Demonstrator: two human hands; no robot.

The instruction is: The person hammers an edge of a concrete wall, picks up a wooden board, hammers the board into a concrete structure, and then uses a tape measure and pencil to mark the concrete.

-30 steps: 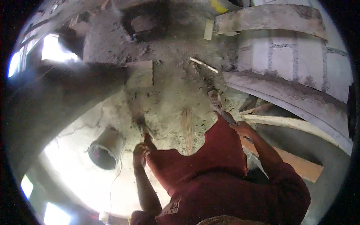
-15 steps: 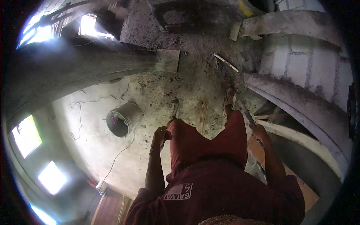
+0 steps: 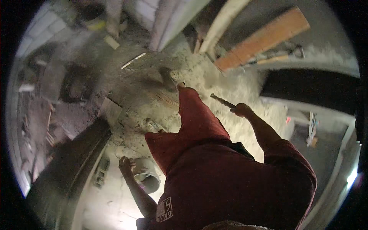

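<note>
Right hand: the right hand [image 3: 241, 110] is closed in a fist around the near end of a dark metal rod [image 3: 222, 101], raised out to the person's right over the pale, sandy ground.
Rod: thin and straight, it juts from the fist up and to the left, its free end in the air, touching nothing that can be made out.
Left hand: the left hand [image 3: 125, 165] hangs low on the person's left with fingers loosely spread, empty, just beside the rim of a grey bucket [image 3: 147, 177]; whether it touches the rim cannot be told.
Hands to each other: well apart, with the red shorts [image 3: 191, 126] and raised right leg between them.
Bucket: it stands on the pale floor near the left foot, mouth open towards the camera.
Rod to bucket: the rod is on the far side of the body from the bucket, well away from the left hand.
Clothing: a dark red shirt [image 3: 230, 184] fills the lower middle.
Beyond: an orange-brown plank [image 3: 264, 38] leans at upper right, with long-handled tools [image 3: 276, 57] lying beside it; a dark beam [image 3: 69, 168] runs along the lower left.
</note>
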